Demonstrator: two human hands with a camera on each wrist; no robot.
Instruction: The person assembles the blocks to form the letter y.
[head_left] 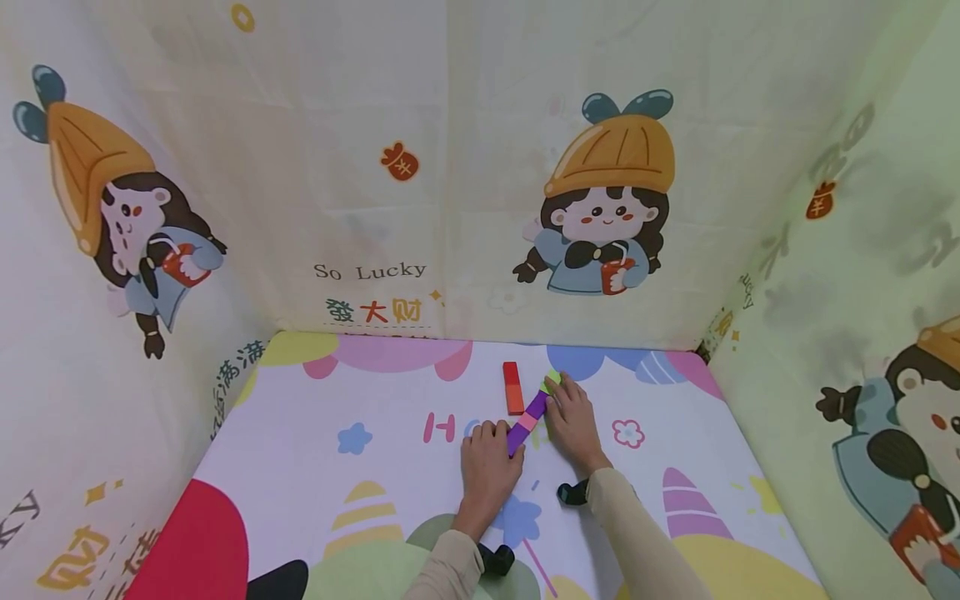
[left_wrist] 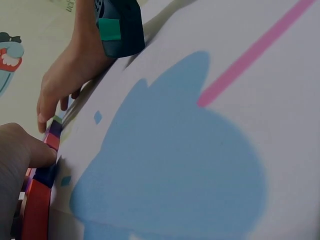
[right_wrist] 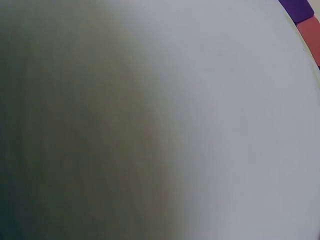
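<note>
Head view: reaching forward, the left hand (head_left: 489, 468) pinches the near end of a coloured block row (head_left: 528, 420), the right hand (head_left: 576, 421) its green far end. On the printed mat (head_left: 285, 450), its long axis slants from near left to far right.

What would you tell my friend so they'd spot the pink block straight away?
Look down at the white patterned tabletop. Find the slanting row of blocks between the left hand and right hand. The pink block is the one with purple blocks on both sides.
</note>
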